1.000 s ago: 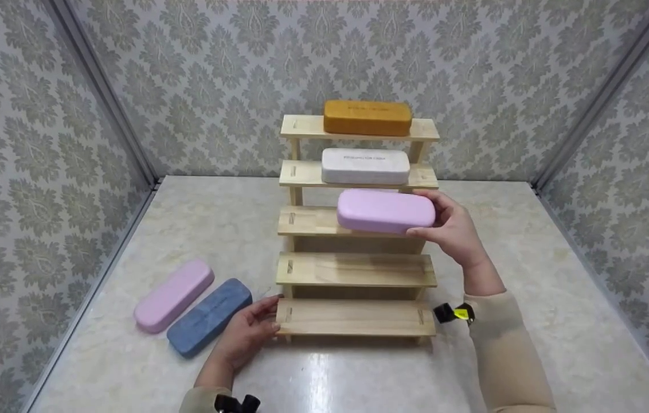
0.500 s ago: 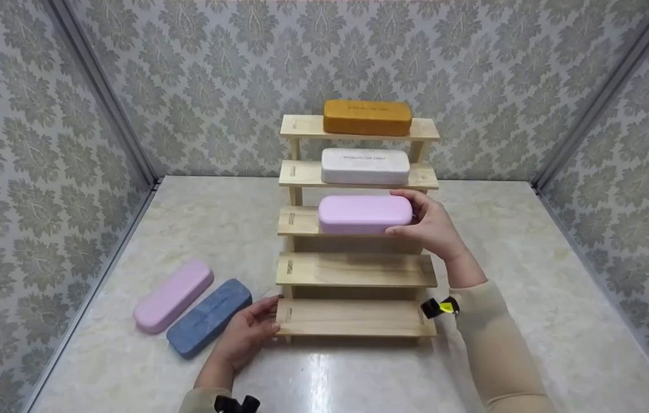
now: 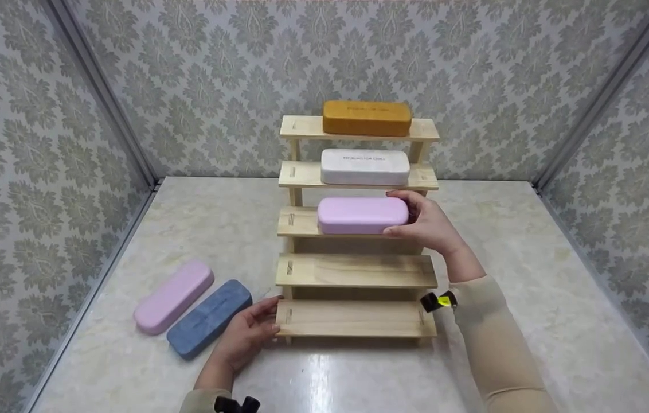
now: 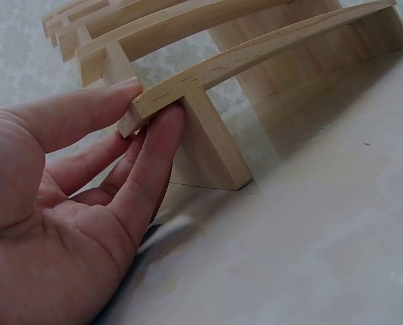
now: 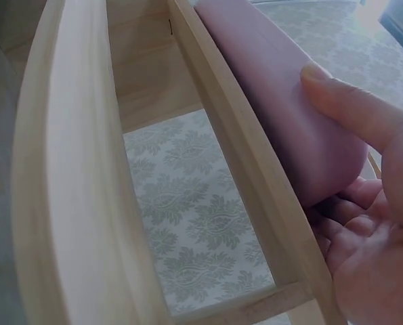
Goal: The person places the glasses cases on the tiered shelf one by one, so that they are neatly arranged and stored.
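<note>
Lower and farther left than a second ago, the pink glasses case (image 3: 362, 215) sits on the middle wooden shelf (image 3: 303, 221), the right hand (image 3: 427, 225) gripping its right end, while the left hand (image 3: 246, 335) still pinches the bottom shelf (image 3: 356, 319).

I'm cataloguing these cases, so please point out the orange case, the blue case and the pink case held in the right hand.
Orange case (image 3: 367, 115): head view, on its upper face.
Blue case (image 3: 210, 319): head view, on its upper face.
Held pink case (image 3: 362, 214): head view, on its upper face.
</note>
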The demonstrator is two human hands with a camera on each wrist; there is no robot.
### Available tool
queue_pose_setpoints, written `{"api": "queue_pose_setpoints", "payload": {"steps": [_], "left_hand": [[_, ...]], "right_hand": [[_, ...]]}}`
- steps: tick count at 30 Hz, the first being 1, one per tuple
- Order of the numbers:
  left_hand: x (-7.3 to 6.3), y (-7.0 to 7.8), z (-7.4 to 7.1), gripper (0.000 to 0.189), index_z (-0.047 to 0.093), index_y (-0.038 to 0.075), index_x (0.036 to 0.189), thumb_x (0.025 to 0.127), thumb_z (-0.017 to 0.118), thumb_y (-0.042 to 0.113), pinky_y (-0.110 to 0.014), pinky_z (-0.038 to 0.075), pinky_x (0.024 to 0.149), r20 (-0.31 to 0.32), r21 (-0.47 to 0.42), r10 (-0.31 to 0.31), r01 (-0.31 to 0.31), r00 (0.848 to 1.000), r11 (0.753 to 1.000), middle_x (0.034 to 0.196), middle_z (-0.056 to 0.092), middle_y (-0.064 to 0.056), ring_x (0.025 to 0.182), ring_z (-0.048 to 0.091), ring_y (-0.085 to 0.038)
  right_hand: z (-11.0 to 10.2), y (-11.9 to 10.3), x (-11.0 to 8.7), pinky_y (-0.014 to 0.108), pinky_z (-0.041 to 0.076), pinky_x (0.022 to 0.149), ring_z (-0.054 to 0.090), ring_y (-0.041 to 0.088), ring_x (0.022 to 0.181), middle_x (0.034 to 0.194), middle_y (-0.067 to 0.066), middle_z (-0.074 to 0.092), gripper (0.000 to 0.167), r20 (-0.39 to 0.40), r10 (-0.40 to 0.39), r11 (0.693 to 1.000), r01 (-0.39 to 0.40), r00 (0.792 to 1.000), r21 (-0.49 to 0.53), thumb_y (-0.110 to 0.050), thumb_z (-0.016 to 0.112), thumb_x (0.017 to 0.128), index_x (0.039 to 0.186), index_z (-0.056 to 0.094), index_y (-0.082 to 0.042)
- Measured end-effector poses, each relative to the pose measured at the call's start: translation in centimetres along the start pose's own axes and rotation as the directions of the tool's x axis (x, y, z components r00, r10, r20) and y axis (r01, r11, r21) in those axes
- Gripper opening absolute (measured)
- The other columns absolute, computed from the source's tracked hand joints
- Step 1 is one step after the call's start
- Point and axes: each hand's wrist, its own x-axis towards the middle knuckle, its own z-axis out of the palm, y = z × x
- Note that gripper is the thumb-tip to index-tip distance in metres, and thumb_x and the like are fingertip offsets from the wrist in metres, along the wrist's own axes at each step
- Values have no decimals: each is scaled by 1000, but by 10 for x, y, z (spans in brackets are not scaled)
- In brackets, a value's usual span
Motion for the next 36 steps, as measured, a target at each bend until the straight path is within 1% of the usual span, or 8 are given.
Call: {"api": "queue_pose_setpoints", "payload": {"steps": [9,16,23,27,29,32,34,36], "left_hand": [[0,-1,0,75,27,-14,154,89,65,-10,-24,58,93,12,-15,6,-6,1000,1000,128,59,-4,115,63,-15],[-1,-2,1,74,26,-15,154,90,63,-9,-23,57,95,21,-28,15,-14,1000,999,127,59,-2,116,61,-13],[0,0,1,76,27,-14,154,89,65,-9,-24,58,94,-3,-14,-1,1,1000,1000,128,58,-4,116,61,-14],[0,0,0,76,27,-14,154,89,65,-9,-24,58,95,-3,-10,-7,7,1000,1000,129,58,-6,117,61,-15],[0,0,0,76,28,-14,154,89,65,-9,-24,58,95,-3,-12,-10,10,1000,1000,130,58,-6,117,61,-15],[0,0,0,75,28,-14,154,89,65,-9,-24,58,95,-3,-14,-8,8,1000,1000,130,59,-6,118,61,-15],[0,0,0,75,28,-14,154,89,65,-9,-24,57,96,-5,-13,-7,7,1000,1000,129,60,-6,118,61,-15],[0,0,0,75,29,-14,154,89,65,-9,-24,57,95,-10,-9,-5,5,1000,1000,129,60,-6,117,61,-16]], "right_hand": [[-1,0,0,14,44,98,55,30,129,147,21,56,80,38,3,999,-2,999,-45,-6,89,76,146,52,2],[-1,1,1,13,45,96,54,31,131,148,23,55,81,49,13,1000,-12,999,-2,0,87,75,147,50,3],[-3,-1,0,11,43,96,54,33,134,150,23,53,83,52,3,999,-1,999,-39,-1,88,75,147,48,5],[-5,0,-5,9,44,98,52,34,138,152,23,51,85,45,-9,1000,10,999,-12,1,88,75,149,46,6],[-7,2,-10,12,46,103,50,35,140,152,23,50,84,29,-22,1000,22,999,15,1,87,76,150,45,5],[-11,5,-19,24,45,115,49,35,142,152,24,50,80,-19,-48,997,49,999,51,2,84,79,150,46,4],[-14,9,-27,32,43,119,51,31,140,150,23,53,75,-89,-59,996,65,994,64,3,82,82,149,48,3],[-16,13,-36,34,42,119,54,23,137,147,21,56,69,-173,-63,993,79,983,87,4,80,83,146,51,3]]}}
